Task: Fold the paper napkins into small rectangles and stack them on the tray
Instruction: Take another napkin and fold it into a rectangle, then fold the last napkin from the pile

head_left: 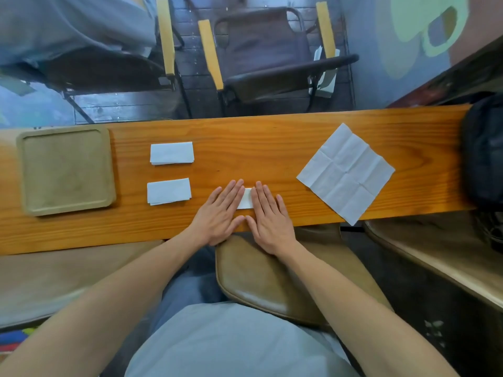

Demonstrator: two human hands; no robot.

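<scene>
Wooden table (272,137) running across a room with dark folding chairs (261,55) behind it, seen from above by the person seated at it. At far left sits a tan square tray (24,172), with nothing on it yet. Just right of the tray lie two folded napkins, a far one (172,153) and a near one (168,191), both white rectangles with their long sides running left to right, resting on the table beside the tray rather than in it. At centre, the left hand (220,213) and right hand (268,217) lie flat, palms down and fingers extended, side by side over a third napkin (246,198); only a narrow white strip of it shows between them. Neither hand grips anything; both appear to be pressing the paper against the table, seemingly to set a crease. The covered napkin lies directly beneath the fingers of both hands, equally within reach of each, its long axis apparently running left to right under them, though most of it is hidden. Farther right, well apart from the hands, an unfolded napkin (345,172) lies open, creased and turned corner-on, nearer the right hand. A dark bag (483,153) sits at the table's right end. Stacking has evidently not begun.
</scene>
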